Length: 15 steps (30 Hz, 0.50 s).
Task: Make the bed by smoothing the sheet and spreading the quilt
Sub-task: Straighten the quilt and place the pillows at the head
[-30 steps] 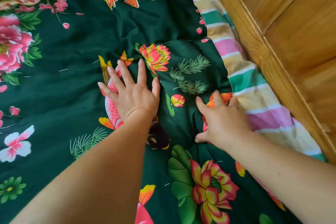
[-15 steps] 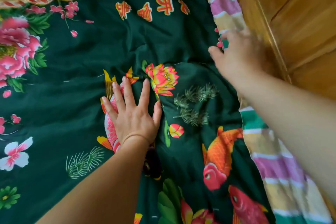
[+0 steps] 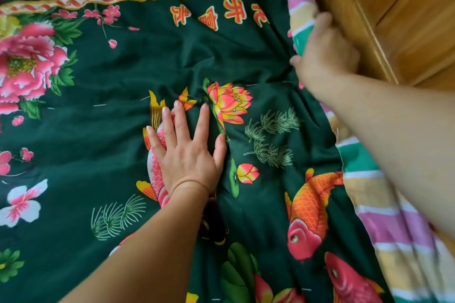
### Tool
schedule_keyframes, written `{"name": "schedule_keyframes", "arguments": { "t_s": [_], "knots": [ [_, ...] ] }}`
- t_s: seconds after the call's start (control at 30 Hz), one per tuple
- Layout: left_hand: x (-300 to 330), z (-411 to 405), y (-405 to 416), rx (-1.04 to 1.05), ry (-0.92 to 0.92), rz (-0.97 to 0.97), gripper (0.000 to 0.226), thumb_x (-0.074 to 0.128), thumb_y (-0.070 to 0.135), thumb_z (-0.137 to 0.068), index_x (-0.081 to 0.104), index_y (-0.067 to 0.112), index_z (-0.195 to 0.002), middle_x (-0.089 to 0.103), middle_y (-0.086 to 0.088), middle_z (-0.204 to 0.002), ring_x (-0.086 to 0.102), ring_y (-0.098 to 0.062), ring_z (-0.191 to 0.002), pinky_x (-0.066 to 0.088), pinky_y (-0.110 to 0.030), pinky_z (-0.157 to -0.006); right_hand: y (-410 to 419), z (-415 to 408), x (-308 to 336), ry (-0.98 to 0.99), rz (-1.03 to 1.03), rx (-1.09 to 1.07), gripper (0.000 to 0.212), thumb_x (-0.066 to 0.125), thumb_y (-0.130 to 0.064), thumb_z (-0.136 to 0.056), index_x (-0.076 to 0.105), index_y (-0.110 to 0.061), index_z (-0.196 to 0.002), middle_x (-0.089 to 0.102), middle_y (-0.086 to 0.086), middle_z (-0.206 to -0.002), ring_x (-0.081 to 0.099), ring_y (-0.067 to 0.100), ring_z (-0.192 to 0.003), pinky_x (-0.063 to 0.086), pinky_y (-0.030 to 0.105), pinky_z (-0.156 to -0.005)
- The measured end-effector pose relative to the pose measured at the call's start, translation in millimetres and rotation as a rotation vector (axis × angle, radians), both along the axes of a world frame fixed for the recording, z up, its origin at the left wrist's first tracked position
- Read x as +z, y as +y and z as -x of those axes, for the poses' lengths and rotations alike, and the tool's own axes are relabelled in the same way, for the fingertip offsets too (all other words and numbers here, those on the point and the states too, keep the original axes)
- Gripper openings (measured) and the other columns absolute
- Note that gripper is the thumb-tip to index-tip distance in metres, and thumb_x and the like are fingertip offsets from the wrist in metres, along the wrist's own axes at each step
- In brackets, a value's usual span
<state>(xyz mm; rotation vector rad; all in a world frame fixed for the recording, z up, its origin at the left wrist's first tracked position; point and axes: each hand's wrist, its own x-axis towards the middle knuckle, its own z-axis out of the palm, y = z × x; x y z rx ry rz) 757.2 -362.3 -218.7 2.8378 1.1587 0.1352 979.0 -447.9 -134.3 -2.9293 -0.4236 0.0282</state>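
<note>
A dark green quilt (image 3: 123, 76) printed with pink peonies, lotus flowers and orange fish covers nearly the whole view. Its underside, striped in pink, yellow, green and white (image 3: 391, 226), shows along the right edge. My left hand (image 3: 187, 150) lies flat on the quilt's middle, fingers spread over a pink fish. My right hand (image 3: 325, 54) is at the quilt's right edge beside the wood, fingers curled around the striped border and holding it. Folds in the green cloth radiate from that grip. No separate sheet shows.
A varnished wooden panel (image 3: 406, 19), with grooved boards, runs along the right side right against the quilt's edge. Both my forearms reach in from the bottom and right of the view.
My right hand has gone from pressing the quilt near the orange fish up to the right edge and taken hold of the striped border. My left hand stays flat in place.
</note>
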Motion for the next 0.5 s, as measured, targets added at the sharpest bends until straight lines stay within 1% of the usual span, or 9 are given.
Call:
{"name": "schedule_keyframes", "arguments": {
  "t_s": [0.1,0.2,0.23,0.27,0.3,0.33,0.4,0.47,0.5],
  "knots": [
    [1,2,1,-0.025,-0.044,-0.006,0.066,0.02,0.057,-0.087,0.03,0.03,-0.146,0.023,-0.011,-0.156,0.018,-0.031,-0.145,-0.004,-0.051,-0.112,-12,-11,28,-0.291,0.124,0.195,0.05,0.052,-0.014,-0.096,0.029,-0.011,-0.14,0.045,0.021,-0.132,0.052,0.043,-0.114,0.04,0.045,-0.076],
    [0,3,2,-0.035,-0.051,-0.005,0.066,0.019,0.058,-0.087,0.029,0.031,-0.146,0.023,-0.01,-0.156,0.018,-0.03,-0.145,-0.004,-0.051,-0.112,-24,-19,31,-0.377,0.235,0.308,0.054,0.051,-0.009,-0.094,0.026,-0.014,-0.143,0.04,0.028,-0.129,0.051,0.046,-0.106,0.031,0.043,-0.067],
    [0,2,1,-0.035,-0.042,-0.001,0.067,0.019,0.06,-0.087,0.03,0.031,-0.146,0.024,-0.009,-0.156,0.018,-0.03,-0.145,-0.004,-0.052,-0.112,-23,-18,26,-0.356,0.283,0.299,0.058,0.049,-0.005,-0.094,0.024,-0.017,-0.144,0.036,0.029,-0.131,0.049,0.046,-0.107,0.033,0.044,-0.069],
    [0,2,2,-0.033,-0.034,-0.002,0.068,0.019,0.061,-0.086,0.032,0.031,-0.146,0.025,-0.009,-0.156,0.018,-0.03,-0.145,-0.004,-0.052,-0.112,-18,-16,16,-0.319,0.339,0.274,0.065,0.048,0.0,-0.091,0.021,-0.019,-0.146,0.032,0.029,-0.136,0.045,0.045,-0.112,0.035,0.046,-0.078],
    [0,1,2,-0.03,-0.024,-0.005,0.068,0.02,0.062,-0.086,0.033,0.031,-0.145,0.026,-0.01,-0.155,0.019,-0.03,-0.145,-0.004,-0.052,-0.112,-12,-9,8,-0.271,0.38,0.231,0.072,0.048,0.005,-0.087,0.017,-0.019,-0.148,0.026,0.027,-0.142,0.038,0.043,-0.121,0.034,0.048,-0.091],
    [-1,0,2,-0.03,-0.017,-0.008,0.068,0.022,0.063,-0.085,0.035,0.031,-0.144,0.027,-0.01,-0.155,0.02,-0.03,-0.145,-0.004,-0.053,-0.112,-6,2,3,-0.219,0.372,0.184,0.074,0.047,0.006,-0.085,0.018,-0.02,-0.148,0.02,0.025,-0.149,0.03,0.04,-0.131,0.026,0.05,-0.104],
    [-1,0,3,-0.031,-0.001,-0.007,0.068,0.023,0.063,-0.085,0.035,0.031,-0.144,0.027,-0.01,-0.155,0.02,-0.03,-0.145,-0.003,-0.053,-0.112,2,36,-13,-0.205,0.199,0.181,0.06,0.044,-0.006,-0.091,0.027,-0.02,-0.147,0.017,0.019,-0.155,0.02,0.035,-0.142,0.01,0.053,-0.114],
    [-2,1,3,-0.033,0.0,-0.014,0.068,0.024,0.062,-0.085,0.037,0.03,-0.143,0.029,-0.011,-0.154,0.022,-0.031,-0.144,-0.001,-0.054,-0.112,-10,74,-37,-0.19,0.069,0.309,0.052,0.04,-0.032,-0.094,0.035,-0.026,-0.145,0.024,0.012,-0.156,0.02,0.032,-0.144,0.007,0.055,-0.114],
    [-1,1,3,-0.035,-0.003,-0.021,0.068,0.025,0.062,-0.085,0.037,0.03,-0.143,0.029,-0.011,-0.154,0.022,-0.031,-0.144,0.0,-0.054,-0.112,-25,86,-48,-0.113,0.106,0.382,0.056,0.03,-0.045,-0.092,0.033,-0.031,-0.146,0.024,0.008,-0.157,0.018,0.029,-0.146,0.006,0.054,-0.115]
  ]
}}
